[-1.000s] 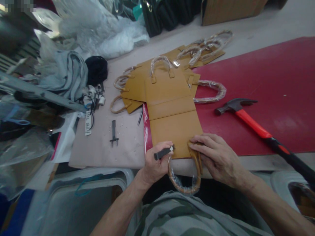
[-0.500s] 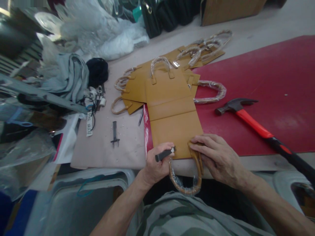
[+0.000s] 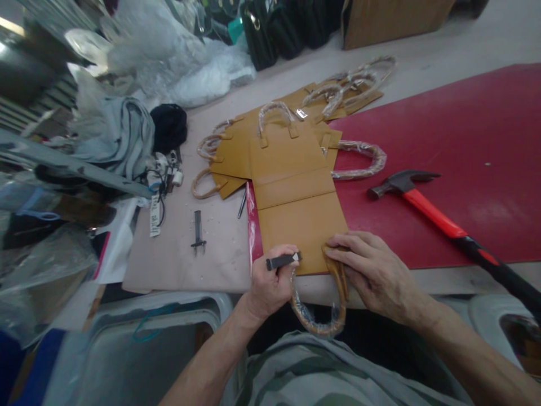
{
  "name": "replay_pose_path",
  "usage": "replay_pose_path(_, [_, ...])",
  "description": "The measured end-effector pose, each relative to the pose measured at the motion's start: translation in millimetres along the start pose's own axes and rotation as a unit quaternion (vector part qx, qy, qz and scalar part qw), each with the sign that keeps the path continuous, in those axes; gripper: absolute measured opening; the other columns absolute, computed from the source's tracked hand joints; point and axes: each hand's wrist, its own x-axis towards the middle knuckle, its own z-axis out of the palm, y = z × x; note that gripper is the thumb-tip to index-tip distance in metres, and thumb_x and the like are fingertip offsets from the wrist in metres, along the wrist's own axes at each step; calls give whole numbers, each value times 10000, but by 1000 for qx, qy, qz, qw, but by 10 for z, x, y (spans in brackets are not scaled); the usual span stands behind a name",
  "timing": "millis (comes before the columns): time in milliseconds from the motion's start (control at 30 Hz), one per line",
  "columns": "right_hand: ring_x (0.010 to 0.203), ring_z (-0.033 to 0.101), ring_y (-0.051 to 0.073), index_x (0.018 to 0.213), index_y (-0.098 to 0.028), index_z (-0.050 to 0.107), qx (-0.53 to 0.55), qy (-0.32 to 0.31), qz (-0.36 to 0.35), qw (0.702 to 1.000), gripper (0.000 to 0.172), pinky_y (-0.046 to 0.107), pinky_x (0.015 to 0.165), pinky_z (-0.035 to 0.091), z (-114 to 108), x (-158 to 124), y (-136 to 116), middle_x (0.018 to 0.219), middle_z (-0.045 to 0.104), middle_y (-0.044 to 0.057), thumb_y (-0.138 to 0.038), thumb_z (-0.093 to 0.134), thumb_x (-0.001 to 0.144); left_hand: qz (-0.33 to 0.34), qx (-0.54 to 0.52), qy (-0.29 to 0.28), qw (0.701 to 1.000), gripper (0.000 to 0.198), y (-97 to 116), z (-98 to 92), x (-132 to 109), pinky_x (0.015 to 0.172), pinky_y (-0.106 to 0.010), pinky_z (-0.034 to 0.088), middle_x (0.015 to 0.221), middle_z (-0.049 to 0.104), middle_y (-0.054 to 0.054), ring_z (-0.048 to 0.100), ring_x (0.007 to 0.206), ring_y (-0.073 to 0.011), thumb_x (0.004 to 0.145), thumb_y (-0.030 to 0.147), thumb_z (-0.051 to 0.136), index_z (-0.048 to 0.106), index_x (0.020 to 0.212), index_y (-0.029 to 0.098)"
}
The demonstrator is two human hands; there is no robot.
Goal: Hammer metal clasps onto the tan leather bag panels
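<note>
A tan leather bag panel (image 3: 296,169) lies lengthwise before me, with creases across its middle. At its near end, a plastic-wrapped bag handle (image 3: 318,327) loops over the table edge towards my body. My left hand (image 3: 270,282) is closed around a dark metal punch (image 3: 281,261), tilted by the panel's lower left corner; the hand hides part of that handle end. With fingers and thumb, my right hand (image 3: 376,270) pinches the other handle end at the panel's lower right corner. A second plastic-wrapped handle (image 3: 276,107) is fixed to the panel's far end.
A claw hammer (image 3: 448,217) lies on the red mat (image 3: 486,146) at right. Left of the panel are a two-pronged metal tool (image 3: 198,231) and a slim pen-like rod (image 3: 242,204). More tan panels (image 3: 232,149) with handles are piled behind. A cardboard box (image 3: 397,22) stands farther back.
The punch in my left hand has turned slightly, its near end rising a little. My right hand keeps its hold on the handle end. The whole view has shifted very slightly.
</note>
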Motion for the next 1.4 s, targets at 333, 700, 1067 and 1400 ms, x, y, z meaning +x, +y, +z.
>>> replay_pose_path(333, [1148, 535, 274, 1242, -171, 616, -3, -1, -3, 1000, 327, 465, 968, 464, -8, -6, -10, 1268, 620, 131, -103, 478, 953, 2, 13, -15, 1000, 159, 23, -38, 26, 890, -308, 635, 990, 751, -78, 755, 954, -181, 910, 115, 613, 615, 1057, 176])
replay_pose_path(700, [1162, 534, 275, 1249, -176, 619, -3, -4, 2, 1000, 347, 461, 977, 459, 8, -7, 3, 1279, 616, 129, -95, 478, 943, 1, 28, 5, 1000, 154, 14, 3, 37, 872, -295, 634, 970, 754, -67, 758, 926, -176, 911, 121, 615, 625, 1055, 178])
replay_pose_path(1067, [1156, 549, 268, 1225, -183, 631, 7, -1, 3, 1000, 337, 462, 979, 468, -12, 0, -12, 1267, 636, 123, -99, 472, 941, 4, 31, -10, 999, 169, 54, -2, 75, 874, -280, 619, 955, 747, -62, 750, 920, -173, 896, 100, 604, 622, 1044, 180])
replay_pose_path(1400, [1139, 571, 269, 1215, -198, 651, 4, 8, 17, 1000, 324, 463, 969, 484, -1, 5, -19, 1246, 655, 118, -125, 487, 945, -5, 75, -20, 997, 122, 139, 35, 115, 807, -271, 607, 905, 744, -60, 738, 859, -181, 911, 119, 568, 629, 992, 186])
